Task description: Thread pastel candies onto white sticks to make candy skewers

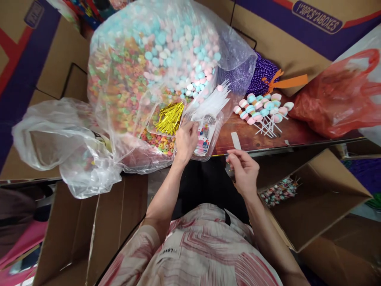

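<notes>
Starting at the left, a crumpled clear plastic bag (pixel 56 139) sags over the edge of an open cardboard box (pixel 89 226). Next to it, a big clear sack of sweets (pixel 149 59) bulges with ring-shaped sweets in mixed colours and pastel blue and pink discs. At its foot sit a small tray of gold twist ties (pixel 170 117) and a clear tray of printed wrappers (pixel 206 137), with white sticks (pixel 216 99) leaning over the tray's far end.

The left hand (pixel 186 141) rests on the near edge of the wrapper tray, fingers curled down onto the wrappers; whether it has one pinched I cannot tell. The right hand (pixel 244 171) hovers just off the table edge (pixel 253 149), thumb and forefinger brought together as if on something thin, too small to make out.

Further right, a small pile of finished lollipops (pixel 263 109) lies on the table, and more fill the open box (pixel 312 198) by the right knee. Judging by the full sack, only a small share looks done and most is left.

A red plastic bag (pixel 336 95) is cut off at the right edge. The purple bundle (pixel 258 75) behind the lollipops is hard to identify.
</notes>
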Motion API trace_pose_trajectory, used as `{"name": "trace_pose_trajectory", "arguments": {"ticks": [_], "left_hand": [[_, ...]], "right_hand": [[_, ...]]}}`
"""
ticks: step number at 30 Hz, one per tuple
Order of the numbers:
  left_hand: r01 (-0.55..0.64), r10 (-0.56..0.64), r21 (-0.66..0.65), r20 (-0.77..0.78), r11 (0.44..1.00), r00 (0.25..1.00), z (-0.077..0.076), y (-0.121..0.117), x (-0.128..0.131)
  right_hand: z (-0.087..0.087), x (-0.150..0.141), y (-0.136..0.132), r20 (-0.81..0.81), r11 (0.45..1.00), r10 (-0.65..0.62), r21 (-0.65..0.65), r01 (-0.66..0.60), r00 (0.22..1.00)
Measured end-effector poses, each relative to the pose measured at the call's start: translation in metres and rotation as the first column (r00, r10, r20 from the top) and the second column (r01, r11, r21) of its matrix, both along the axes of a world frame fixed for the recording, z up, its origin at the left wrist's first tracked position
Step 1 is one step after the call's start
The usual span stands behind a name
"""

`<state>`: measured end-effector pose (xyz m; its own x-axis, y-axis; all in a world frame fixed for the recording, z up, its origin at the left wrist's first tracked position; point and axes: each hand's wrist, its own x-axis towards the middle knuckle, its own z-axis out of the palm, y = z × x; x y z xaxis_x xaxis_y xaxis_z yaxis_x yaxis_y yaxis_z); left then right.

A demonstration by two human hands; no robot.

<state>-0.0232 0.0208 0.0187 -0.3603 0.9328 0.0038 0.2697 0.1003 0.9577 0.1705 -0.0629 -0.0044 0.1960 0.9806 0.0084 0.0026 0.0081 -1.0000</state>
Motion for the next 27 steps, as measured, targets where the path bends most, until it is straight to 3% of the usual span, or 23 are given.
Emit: {"name": "trace_pose_trajectory", "arguments": {"ticks": [2, 4, 6, 9, 15, 24, 27], "left_hand": [[-0.017, 0.019, -0.010, 0.404, 1.000, 0.915, 0.005, -0.007, 0.006], [0.007, 0.028, -0.046, 0.712, 0.999, 0.702, 0.009, -0.016, 0.015], [0.028, 0.030, -0.053, 0.838, 0.998, 0.545, 0.012, -0.027, 0.026], [0.039, 0.032, -0.055, 0.894, 0.998, 0.447, 0.011, -0.043, 0.039], [0.051, 0.098, -0.126, 0.921, 0.991, 0.377, 0.012, -0.052, 0.041], [0.017, 0.109, -0.127, 0.910, 0.992, 0.401, 0.017, -0.053, 0.051], [0.015, 0.113, -0.131, 0.903, 0.991, 0.415, 0.017, -0.052, 0.046]], "right_hand": [[0.007, -0.018, 0.008, 0.024, 0.999, 0.046, 0.028, -0.047, 0.999], [0.011, -0.037, 0.016, -0.019, 0.997, 0.058, 0.049, -0.057, 0.998], [0.013, -0.053, 0.023, -0.071, 0.997, 0.057, 0.059, -0.053, 0.996], [0.014, -0.066, 0.028, -0.097, 0.998, 0.015, 0.069, -0.009, 0.995], [0.016, -0.055, 0.029, -0.031, 0.999, 0.006, 0.037, -0.005, 1.000], [0.019, -0.047, 0.026, -0.029, 1.000, -0.025, 0.015, 0.025, 0.999], [0.019, -0.040, 0.027, -0.008, 1.000, 0.019, 0.015, -0.019, 1.000]]}}
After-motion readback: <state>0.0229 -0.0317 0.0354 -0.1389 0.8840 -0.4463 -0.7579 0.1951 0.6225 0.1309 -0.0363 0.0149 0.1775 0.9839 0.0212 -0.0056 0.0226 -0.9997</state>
